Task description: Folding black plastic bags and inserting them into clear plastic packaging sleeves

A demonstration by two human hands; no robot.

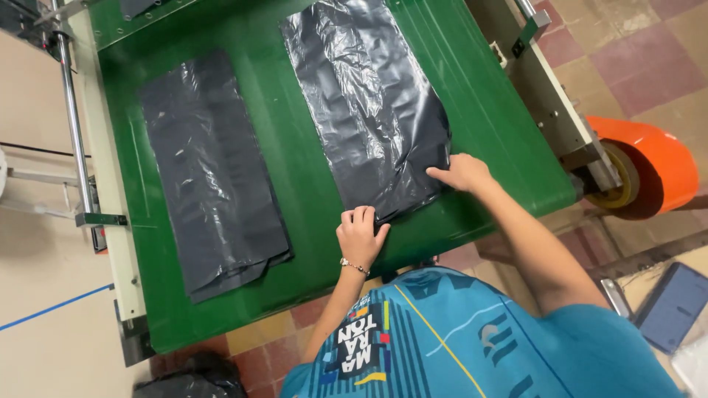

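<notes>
Black plastic bag stack (pixel 369 103), flat on green surface (pixel 302 184), right of a second bag stack (pixel 210 169); near edge pinched by left hand (pixel 360 234), fingers closed on it; right hand (pixel 461 174) pressing corner, fingers together.

Looking down on a green conveyor table (pixel 310 184). Two stacks of black plastic bags lying on it, well apart: left stack (pixel 210 173) untouched, right stack (pixel 369 103) under both hands. Left hand (pixel 361 236) pinching the right stack's near corner, fingers curled on the plastic, a thin bracelet (pixel 354 265) at the wrist. Right hand (pixel 462 174) pressing flat on the stack's near right edge. Orange roll (pixel 653 173) sitting beside the table's right frame, over a tiled floor (pixel 627 51).
</notes>
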